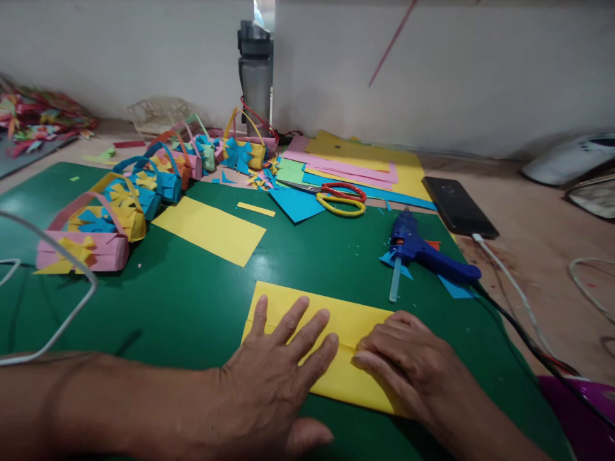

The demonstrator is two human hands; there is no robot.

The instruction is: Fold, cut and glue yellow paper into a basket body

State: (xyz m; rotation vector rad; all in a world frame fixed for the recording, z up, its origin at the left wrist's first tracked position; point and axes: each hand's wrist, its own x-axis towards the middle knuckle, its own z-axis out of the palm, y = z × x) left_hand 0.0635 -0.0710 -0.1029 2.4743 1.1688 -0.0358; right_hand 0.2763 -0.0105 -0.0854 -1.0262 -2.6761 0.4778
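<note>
Looks like folding: your left hand [276, 362] lies open, flat on the yellow folded-paper rectangle [354, 322] on the green worktop [202, 314]; right hand [410, 355] curls at its seam [348, 348], grip unclear. Next: probably crease firmly.

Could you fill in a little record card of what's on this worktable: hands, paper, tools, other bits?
Left hand: spread flat on folded yellow paper
Left hand position
Right hand: fingers curled, touching the paper's right part
Folded yellow paper: on a green board
Flat yellow sheet: beyond the left hand
Glue gun: on its side, right of the sheet
Scissors: partly over blue paper
Paper bags: lined up at left, handles up
Phone: far right, cable attached
Bottle: upright, by the wall
</note>
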